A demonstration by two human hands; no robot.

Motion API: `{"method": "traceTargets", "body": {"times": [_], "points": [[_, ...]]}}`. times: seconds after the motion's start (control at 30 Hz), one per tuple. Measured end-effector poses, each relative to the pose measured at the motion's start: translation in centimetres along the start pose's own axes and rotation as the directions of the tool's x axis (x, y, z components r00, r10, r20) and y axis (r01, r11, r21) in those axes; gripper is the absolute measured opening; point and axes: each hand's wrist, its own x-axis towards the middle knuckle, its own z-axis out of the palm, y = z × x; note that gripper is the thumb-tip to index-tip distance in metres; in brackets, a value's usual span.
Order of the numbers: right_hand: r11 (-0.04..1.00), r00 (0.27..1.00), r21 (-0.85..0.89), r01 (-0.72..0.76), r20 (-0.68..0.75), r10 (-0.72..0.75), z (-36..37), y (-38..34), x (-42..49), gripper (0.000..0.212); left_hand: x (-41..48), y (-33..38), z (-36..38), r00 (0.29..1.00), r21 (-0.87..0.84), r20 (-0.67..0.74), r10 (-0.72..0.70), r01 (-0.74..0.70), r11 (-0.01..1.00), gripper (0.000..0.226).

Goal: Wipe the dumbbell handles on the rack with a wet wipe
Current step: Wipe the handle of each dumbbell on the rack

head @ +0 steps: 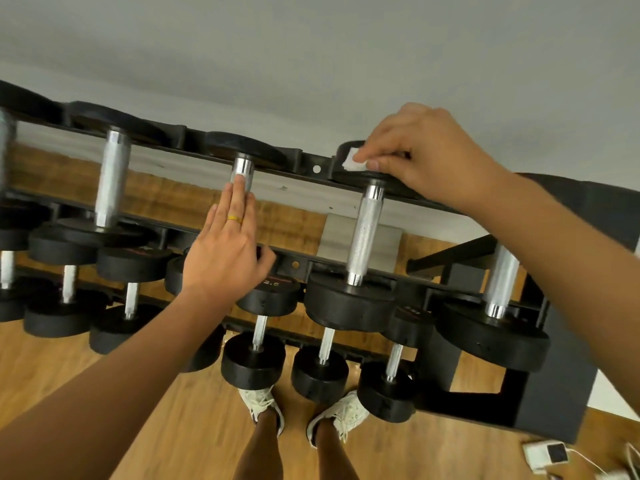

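Note:
A black rack holds several black dumbbells with chrome handles on two tiers. My right hand pinches a small folded white wet wipe over the far head of a top-tier dumbbell, above its knurled handle. My left hand lies flat with straight fingers along the handle of the neighbouring dumbbell, covering most of it; a yellow ring sits on one finger.
More top-tier handles stand to the left and right. Smaller dumbbells fill the lower tier near my white shoes. Wooden floor below, white wall behind. A white device with cables lies bottom right.

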Motion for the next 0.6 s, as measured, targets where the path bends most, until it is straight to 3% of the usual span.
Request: {"method": "traceTargets", "body": {"times": [0.1, 0.23, 0.43, 0.5, 0.6], "points": [[0.994, 0.974, 0.075, -0.083, -0.204, 0.097, 0.9, 0.5, -4.4, 0.019, 0.1, 0.0, 0.1, 1.0, 0.015, -0.004, -0.003, 0.003, 1.0, 0.082], [0.942, 0.893, 0.299, -0.154, -0.365, 0.262, 2.9, 0.2, -6.3, 0.02, 0.1, 0.1, 0.0, 1.0, 0.03, 0.002, -0.014, 0.014, 0.999, 0.083], [0.83, 0.678, 0.454, -0.324, -0.5, 0.538, 5.6, -0.7, -8.5, 0.018, 0.0, 0.3, -0.4, 1.0, 0.037, 0.021, -0.021, 0.021, 0.999, 0.083], [0.859, 0.666, 0.429, -0.279, -0.557, 0.495, 6.1, -0.8, -8.2, 0.02, 0.1, 0.3, -0.3, 1.0, 0.041, 0.017, -0.025, 0.024, 0.999, 0.082], [0.966, 0.775, 0.228, -0.126, -0.586, 0.239, 6.2, -0.7, -6.7, 0.022, 0.1, 0.4, -0.3, 0.999, 0.05, 0.024, -0.024, 0.023, 0.998, 0.081]]}}
